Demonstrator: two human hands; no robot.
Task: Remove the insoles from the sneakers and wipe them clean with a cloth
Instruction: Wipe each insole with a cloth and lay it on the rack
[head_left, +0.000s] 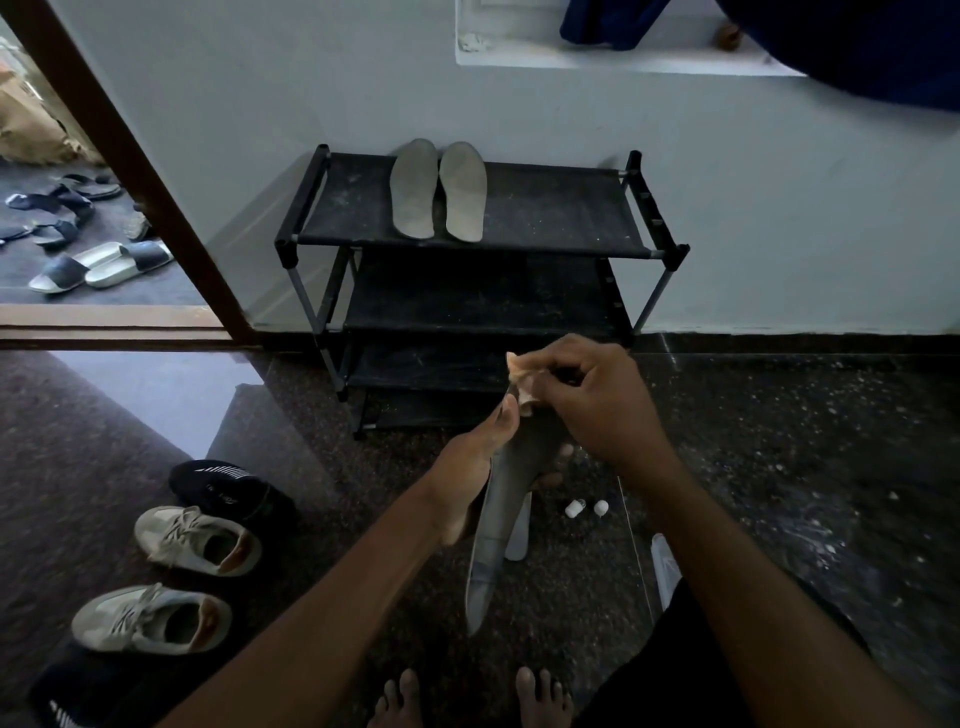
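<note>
My left hand (470, 467) grips a grey insole (493, 540) from its left side and holds it up over the floor, heel end toward me. My right hand (597, 400) pinches a small pale cloth (522, 379) against the insole's far toe end. Two grey insoles (439, 189) lie side by side on the top shelf of the black shoe rack (545, 218). Two beige sneakers (197, 540) (150, 618) stand on the floor at the left, openings up. A black sneaker (228, 488) lies just behind them.
The rack stands against the white wall, with dark speckled floor before it. Another pale insole (518, 535) and two small white caps (587, 508) lie on the floor under my hands. Several slippers (98, 265) lie outside the doorway at left. My bare feet (467, 701) show at the bottom edge.
</note>
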